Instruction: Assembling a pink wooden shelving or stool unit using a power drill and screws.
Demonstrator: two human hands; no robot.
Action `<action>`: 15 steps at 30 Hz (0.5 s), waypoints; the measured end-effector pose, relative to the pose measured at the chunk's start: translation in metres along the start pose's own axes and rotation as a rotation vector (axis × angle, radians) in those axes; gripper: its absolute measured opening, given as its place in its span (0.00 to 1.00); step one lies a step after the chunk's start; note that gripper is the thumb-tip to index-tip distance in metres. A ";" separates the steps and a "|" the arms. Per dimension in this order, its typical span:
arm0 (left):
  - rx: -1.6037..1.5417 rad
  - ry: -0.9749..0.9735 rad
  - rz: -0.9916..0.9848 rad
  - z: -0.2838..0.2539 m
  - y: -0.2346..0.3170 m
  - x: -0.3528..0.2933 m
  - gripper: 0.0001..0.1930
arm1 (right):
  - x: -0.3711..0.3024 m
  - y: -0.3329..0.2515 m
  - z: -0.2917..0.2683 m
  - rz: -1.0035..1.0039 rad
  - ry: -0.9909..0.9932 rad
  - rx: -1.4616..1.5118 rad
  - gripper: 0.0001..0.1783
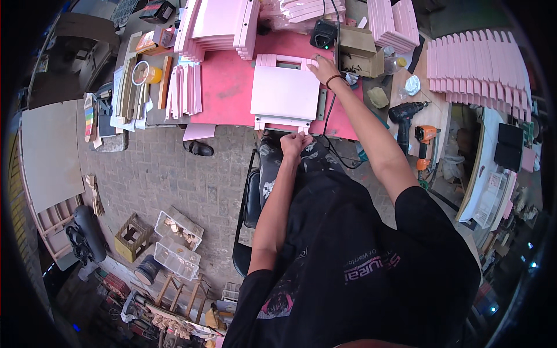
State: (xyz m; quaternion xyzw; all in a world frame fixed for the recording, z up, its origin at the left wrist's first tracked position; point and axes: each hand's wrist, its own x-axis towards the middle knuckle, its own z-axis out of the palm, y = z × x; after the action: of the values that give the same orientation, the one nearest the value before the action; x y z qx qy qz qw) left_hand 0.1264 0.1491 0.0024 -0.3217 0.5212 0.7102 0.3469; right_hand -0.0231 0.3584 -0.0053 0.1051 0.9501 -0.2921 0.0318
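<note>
A light-pink panel piece [285,93] lies on the red-pink tabletop in front of me, with a wide flat board and narrow rails along its far and near edges. It looks like a small furniture part; its exact kind I cannot tell. My left hand [295,143] is at the table's front edge, its fingers closed on the near rail's right end. At the far right corner, my right hand [325,71] grips the far rail with thumb and fingers. The undersides of both grips are hidden.
Stacked pink panels [217,26] stand at the back, thin pink strips [184,90] to the left. A battery charger [323,35] with its cable and an open cardboard box of screws [358,52] are behind my right hand. A cordless drill [404,119] and orange nail gun [425,139] lie right.
</note>
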 end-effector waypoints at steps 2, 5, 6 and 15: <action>0.010 0.003 0.000 0.001 0.000 0.000 0.11 | -0.002 -0.001 -0.001 -0.016 0.010 0.009 0.22; 0.008 0.009 -0.016 0.004 0.001 -0.001 0.11 | 0.000 0.002 -0.003 -0.031 0.019 0.005 0.21; 0.009 0.018 -0.028 0.006 0.002 0.000 0.11 | 0.000 0.004 -0.003 -0.035 0.020 -0.010 0.21; 0.045 0.020 0.012 0.000 -0.006 0.002 0.10 | 0.004 -0.007 -0.006 -0.072 -0.040 -0.083 0.20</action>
State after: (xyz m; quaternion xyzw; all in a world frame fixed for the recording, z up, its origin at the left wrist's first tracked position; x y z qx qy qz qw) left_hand 0.1301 0.1510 -0.0025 -0.3175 0.5425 0.6972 0.3447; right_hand -0.0282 0.3563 0.0031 0.0634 0.9637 -0.2556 0.0447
